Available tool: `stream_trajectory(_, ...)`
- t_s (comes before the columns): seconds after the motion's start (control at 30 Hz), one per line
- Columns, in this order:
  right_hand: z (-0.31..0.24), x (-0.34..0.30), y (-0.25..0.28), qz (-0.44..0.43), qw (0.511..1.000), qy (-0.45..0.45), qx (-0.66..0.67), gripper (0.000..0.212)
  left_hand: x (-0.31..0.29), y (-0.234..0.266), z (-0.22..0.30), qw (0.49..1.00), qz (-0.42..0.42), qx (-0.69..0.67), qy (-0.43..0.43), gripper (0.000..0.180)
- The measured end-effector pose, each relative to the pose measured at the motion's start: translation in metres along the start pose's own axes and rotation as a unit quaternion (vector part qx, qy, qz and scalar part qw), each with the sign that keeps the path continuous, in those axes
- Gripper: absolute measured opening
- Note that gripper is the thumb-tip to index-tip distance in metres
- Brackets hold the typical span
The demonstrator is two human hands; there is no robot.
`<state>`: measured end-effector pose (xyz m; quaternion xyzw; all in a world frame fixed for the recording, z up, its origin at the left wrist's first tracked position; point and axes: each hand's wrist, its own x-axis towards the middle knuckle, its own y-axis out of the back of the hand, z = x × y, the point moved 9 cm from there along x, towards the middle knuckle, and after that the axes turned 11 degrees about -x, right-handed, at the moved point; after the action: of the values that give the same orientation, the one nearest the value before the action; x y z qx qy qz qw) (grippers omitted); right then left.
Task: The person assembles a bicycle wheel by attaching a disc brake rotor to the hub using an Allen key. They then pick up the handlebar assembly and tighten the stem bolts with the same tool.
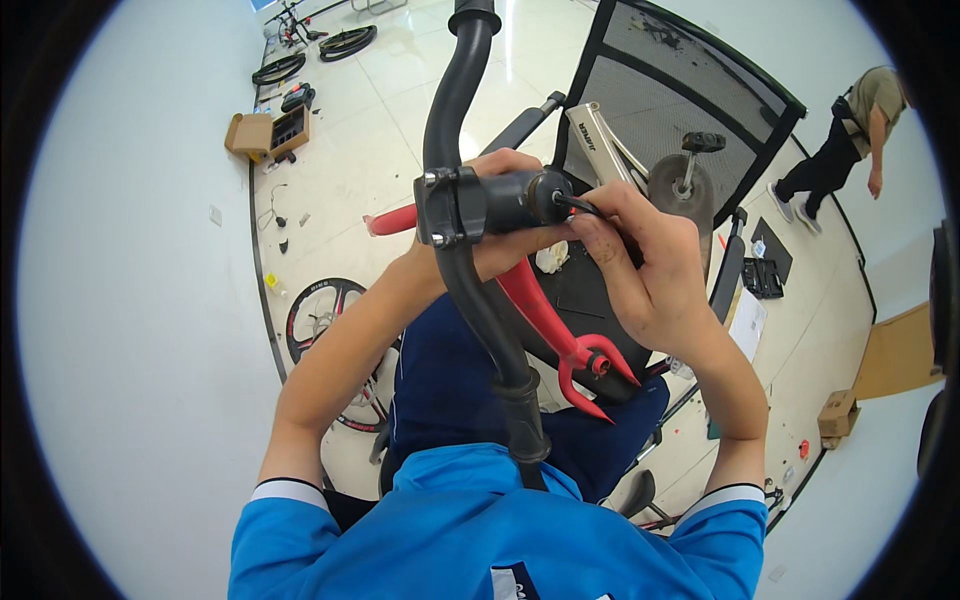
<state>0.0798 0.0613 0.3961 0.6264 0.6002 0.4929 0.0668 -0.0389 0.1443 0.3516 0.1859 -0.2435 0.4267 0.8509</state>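
Black bicycle handlebars (463,80) run from the top of the view down toward my chest, clamped in a black stem (510,203). My left hand (497,252) is wrapped round the stem from behind, partly hidden by it. At the stem's round top cap (549,197), my right hand (650,260) pinches a thin black hex key (582,205) whose tip meets the bolt in the cap. A red bicycle frame part (538,305) with a forked end hangs below the stem, over my lap. Another red tube end (392,220) sticks out left of the stem.
A black mesh-backed chair (655,95) stands ahead, with a pale bicycle frame (598,142) and a crank with pedal (688,165) by it. A wheel (320,310) lies at left, an open cardboard box (250,135) farther off. A person (850,130) stands at right near a tool case (763,278).
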Motion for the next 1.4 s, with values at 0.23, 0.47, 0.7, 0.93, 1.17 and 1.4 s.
stream_trajectory(0.23, 0.011, -0.019, 0.011, -0.004, 1.000, 0.008, -0.016, 0.015, -0.001, 0.001, -0.002, 1.000, 0.006, -0.011, 0.004, 0.041)
stream_trajectory(0.47, 0.032, -0.060, 0.009, -0.006, 0.997, -0.040, -0.063, 0.013, -0.003, 0.000, 0.003, 1.000, 0.015, -0.010, -0.018, 0.040)
stream_trajectory(0.7, 0.008, -0.075, -0.015, -0.017, 1.000, -0.024, 0.012, 0.019, -0.005, 0.001, 0.002, 1.000, 0.013, 0.019, 0.003, 0.040)
stream_trajectory(0.93, 0.061, -0.060, 0.004, 0.014, 0.993, -0.119, -0.010, 0.012, -0.010, -0.002, 0.002, 0.996, 0.011, -0.085, 0.028, 0.041)
stream_trajectory(1.17, 0.062, -0.039, 0.025, 0.070, 0.957, -0.080, 0.268, 0.023, -0.008, -0.006, 0.012, 1.000, 0.002, 0.018, -0.004, 0.040)
stream_trajectory(1.4, 0.051, -0.050, 0.017, -0.049, 0.952, -0.074, 0.292, 0.019, -0.006, -0.006, 0.009, 1.000, 0.010, 0.002, 0.017, 0.040)
